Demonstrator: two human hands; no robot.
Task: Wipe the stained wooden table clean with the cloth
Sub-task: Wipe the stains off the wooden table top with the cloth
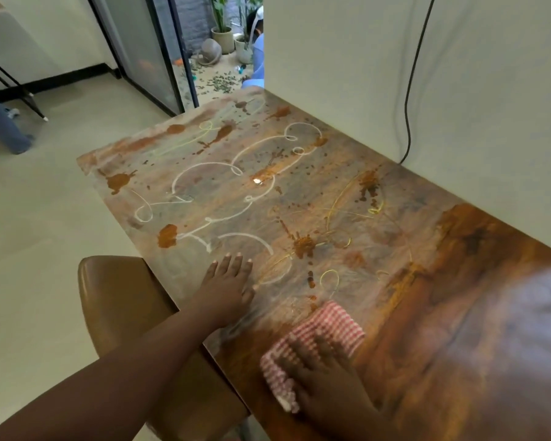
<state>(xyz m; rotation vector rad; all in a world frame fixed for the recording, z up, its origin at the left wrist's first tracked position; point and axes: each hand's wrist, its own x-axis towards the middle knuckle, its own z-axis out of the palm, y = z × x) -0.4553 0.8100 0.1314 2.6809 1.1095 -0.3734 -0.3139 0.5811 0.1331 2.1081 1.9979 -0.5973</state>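
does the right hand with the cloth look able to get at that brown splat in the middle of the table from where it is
Probably yes. The right hand presses the checked cloth flat near the table's front edge, and the brown splat lies farther in with only bare, smeared wood between them.

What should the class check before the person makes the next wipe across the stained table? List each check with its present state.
1. Cloth lies on the table: ok.
2. Right hand presses on the cloth: ok.
3. Left hand rests flat on the table, apart from the cloth: ok.
4. Stains remain ahead, such as the brown splat: not ok.
5. White squiggle wiped away: not ok.
6. Cloth damp enough: cannot tell.
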